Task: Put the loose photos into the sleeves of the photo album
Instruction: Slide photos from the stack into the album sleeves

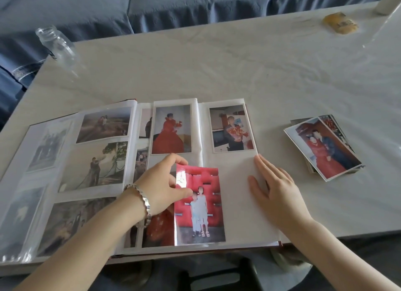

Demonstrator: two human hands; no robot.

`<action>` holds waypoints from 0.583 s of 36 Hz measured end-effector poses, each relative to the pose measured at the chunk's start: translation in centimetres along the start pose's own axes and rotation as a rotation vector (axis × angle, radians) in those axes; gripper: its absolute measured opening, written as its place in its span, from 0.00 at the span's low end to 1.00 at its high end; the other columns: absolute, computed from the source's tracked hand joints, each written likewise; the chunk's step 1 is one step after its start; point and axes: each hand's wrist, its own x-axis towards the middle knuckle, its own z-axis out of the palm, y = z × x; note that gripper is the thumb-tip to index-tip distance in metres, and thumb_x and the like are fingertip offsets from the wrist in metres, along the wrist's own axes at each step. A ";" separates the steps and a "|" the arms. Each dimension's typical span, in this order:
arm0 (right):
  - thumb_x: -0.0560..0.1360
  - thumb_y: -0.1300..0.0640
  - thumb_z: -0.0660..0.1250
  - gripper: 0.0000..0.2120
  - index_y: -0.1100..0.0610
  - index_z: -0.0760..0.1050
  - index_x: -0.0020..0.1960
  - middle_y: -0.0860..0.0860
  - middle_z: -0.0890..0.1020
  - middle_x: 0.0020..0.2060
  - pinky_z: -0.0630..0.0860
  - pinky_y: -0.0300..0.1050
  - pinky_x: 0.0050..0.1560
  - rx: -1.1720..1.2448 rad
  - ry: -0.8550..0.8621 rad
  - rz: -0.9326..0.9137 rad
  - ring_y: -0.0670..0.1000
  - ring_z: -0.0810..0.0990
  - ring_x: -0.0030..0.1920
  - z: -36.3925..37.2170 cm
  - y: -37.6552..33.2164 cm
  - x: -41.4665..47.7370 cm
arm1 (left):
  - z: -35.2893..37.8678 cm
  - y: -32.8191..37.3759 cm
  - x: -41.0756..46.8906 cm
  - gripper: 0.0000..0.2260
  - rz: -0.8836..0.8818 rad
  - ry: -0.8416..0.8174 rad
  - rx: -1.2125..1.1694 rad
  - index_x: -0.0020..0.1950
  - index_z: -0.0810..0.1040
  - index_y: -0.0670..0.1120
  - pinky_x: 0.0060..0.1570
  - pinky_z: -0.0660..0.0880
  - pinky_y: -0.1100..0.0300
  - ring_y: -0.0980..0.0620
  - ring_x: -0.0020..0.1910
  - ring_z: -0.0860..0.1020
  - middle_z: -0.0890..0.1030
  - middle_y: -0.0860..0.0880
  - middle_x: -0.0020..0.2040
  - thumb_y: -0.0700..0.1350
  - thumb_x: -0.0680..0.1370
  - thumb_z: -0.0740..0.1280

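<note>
The photo album (236,227) lies open on the table's near edge, with several photos in its sleeves. My left hand (165,186), a metal bracelet on its wrist, pinches the left edge of a red-background photo of two children (201,217) over the lower sleeve of the right page. My right hand (275,188) rests flat with straight fingers on the right page's outer edge. A pile of loose photos (325,147) sits on the table to the right of the album, a photo of a couple in red and blue on top.
An empty glass jar (56,43) stands at the table's far left corner. A yellowish packet (339,22) lies at the far right. A blue sofa (173,6) runs behind the white table (238,62).
</note>
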 end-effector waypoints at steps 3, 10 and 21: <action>0.78 0.48 0.58 0.26 0.50 0.58 0.74 0.44 0.64 0.72 0.61 0.44 0.68 0.019 0.008 -0.007 0.51 0.63 0.69 0.1 0.1 0.0 | 1.2 0.3 0.0 0.21 0.006 0.028 -0.032 0.60 0.66 0.54 0.24 0.64 0.74 0.63 0.18 0.68 0.70 0.57 0.18 0.47 0.72 0.72; 0.78 0.50 0.59 0.25 0.51 0.60 0.74 0.46 0.65 0.71 0.62 0.46 0.68 0.054 0.024 -0.021 0.52 0.64 0.69 0.2 0.3 0.0 | 3.4 1.8 0.3 0.20 0.045 0.056 0.004 0.65 0.65 0.53 0.26 0.67 0.74 0.60 0.26 0.69 0.74 0.52 0.36 0.48 0.76 0.67; 0.79 0.58 0.58 0.20 0.50 0.65 0.71 0.38 0.66 0.63 0.63 0.40 0.60 0.131 0.044 -0.116 0.54 0.69 0.65 -0.3 2.2 0.4 | 1.3 1.1 1.7 0.19 -0.060 -0.064 -0.168 0.62 0.74 0.51 0.39 0.81 0.59 0.52 0.29 0.82 0.79 0.49 0.36 0.33 0.75 0.67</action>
